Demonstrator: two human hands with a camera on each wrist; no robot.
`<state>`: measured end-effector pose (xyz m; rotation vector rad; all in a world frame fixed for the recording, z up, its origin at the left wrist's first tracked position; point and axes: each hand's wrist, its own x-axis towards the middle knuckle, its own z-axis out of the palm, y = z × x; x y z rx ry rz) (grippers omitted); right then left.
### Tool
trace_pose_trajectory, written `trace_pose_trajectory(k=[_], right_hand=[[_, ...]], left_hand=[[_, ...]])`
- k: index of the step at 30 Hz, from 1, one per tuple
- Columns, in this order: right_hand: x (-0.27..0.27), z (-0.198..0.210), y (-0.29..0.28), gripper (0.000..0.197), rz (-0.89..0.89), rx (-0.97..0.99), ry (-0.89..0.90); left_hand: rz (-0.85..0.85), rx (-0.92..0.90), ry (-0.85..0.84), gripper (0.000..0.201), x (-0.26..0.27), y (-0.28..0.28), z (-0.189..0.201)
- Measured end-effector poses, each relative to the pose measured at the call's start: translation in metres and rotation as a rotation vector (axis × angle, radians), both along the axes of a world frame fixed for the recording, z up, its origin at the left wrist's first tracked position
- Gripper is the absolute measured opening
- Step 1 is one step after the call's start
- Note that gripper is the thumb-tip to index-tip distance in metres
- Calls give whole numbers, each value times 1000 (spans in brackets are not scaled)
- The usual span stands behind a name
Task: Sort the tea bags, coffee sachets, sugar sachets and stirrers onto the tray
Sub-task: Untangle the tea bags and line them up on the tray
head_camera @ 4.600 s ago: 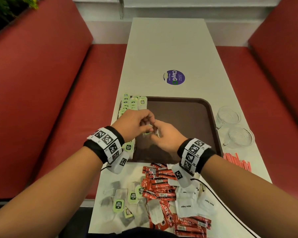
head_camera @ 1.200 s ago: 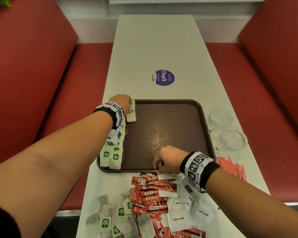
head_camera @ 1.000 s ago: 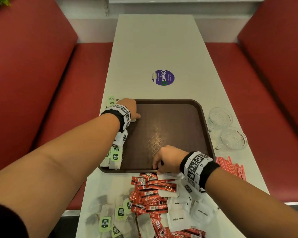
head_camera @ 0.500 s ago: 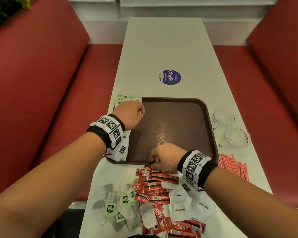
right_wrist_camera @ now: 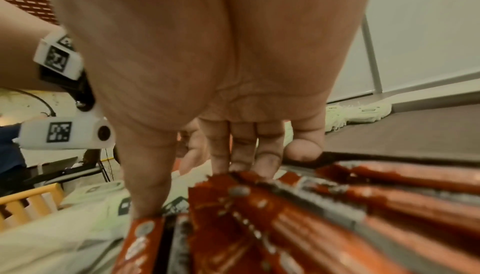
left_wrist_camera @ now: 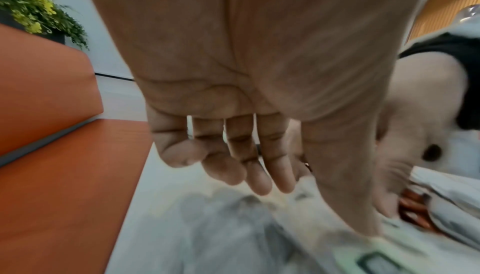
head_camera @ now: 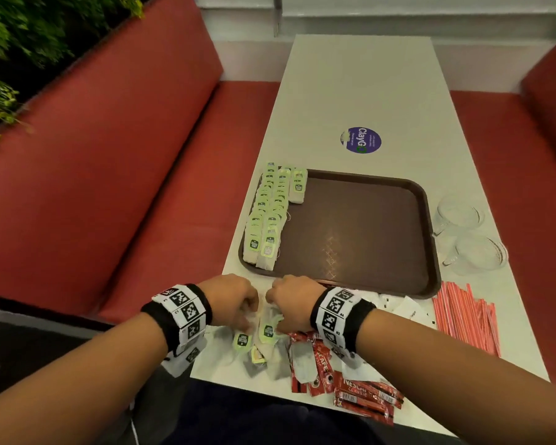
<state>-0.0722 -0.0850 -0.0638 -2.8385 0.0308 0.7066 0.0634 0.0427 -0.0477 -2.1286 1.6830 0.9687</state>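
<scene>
Now both hands have come back from the tray [head_camera: 427,226] to the loose heap at the lower middle of the head view. A second ago the left hand [head_camera: 230,298] was at the tray's upper-left corner setting down a tea bag, and the right hand [head_camera: 294,300] waited on the tray's near rim. That bag now lies at the top of a third column, beside two full rows of sorted tea bags [head_camera: 267,216] along the tray's left side.

Both hands are over the loose tea bags [head_camera: 260,335] near the table's close edge. In the left wrist view the left hand's fingers [left_wrist_camera: 241,155] curl loosely downward above the pale bags, thumb reaching towards them; whether they already pinch one I cannot tell. In the right wrist view the right thumb and fingers [right_wrist_camera: 244,147] point down, tips touching the heap where the red coffee sachets [right_wrist_camera: 311,217] meet the tea bags; a firm grip is not visible.

Likely the next tea bag is being picked out. Coffee sachets, white sugar sachets [head_camera: 405,311] and red stirrers [head_camera: 463,316], lower right, are all off the tray, so most of the sorting remains.
</scene>
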Motion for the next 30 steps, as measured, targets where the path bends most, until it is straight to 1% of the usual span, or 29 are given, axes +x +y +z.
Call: trace_pose_trajectory(k=[2, 3, 8, 10, 12, 16, 20, 21, 23, 26, 30], right_hand=[[2, -1, 3, 50, -3, -16, 3], [3, -1, 3, 50, -7, -12, 5], [6, 0, 4, 43, -42, 38, 19], [6, 2, 3, 38, -68, 57, 18], [5, 6, 1, 31, -94, 73, -1], [4, 13, -4, 14, -118, 127, -42], [2, 22, -9, 12, -124, 206, -97], [1, 24, -10, 11, -136, 226, -114], [0, 28, -11, 11, -171, 250, -140], [1, 32, -15, 4, -251, 256, -140], [2, 31, -24, 23, -374, 280, -79]], left_hand=[[-15, -14, -17, 49, -4, 6, -6], [-14, -22, -17, 50, -6, 7, -8], [18, -29, 18, 36, -11, 7, -11], [60, -54, 47, 28, -11, 7, -11], [121, -81, 84, 24, -9, 7, -9], [159, -133, 130, 26, -3, 6, -1], [166, -188, 164, 39, 5, 4, 12], [169, -207, 167, 40, 7, 4, 14], [174, -254, 178, 35, 12, 2, 19], [231, -301, 202, 20, 18, 0, 24], [298, -364, 173, 4, 21, -3, 25]])
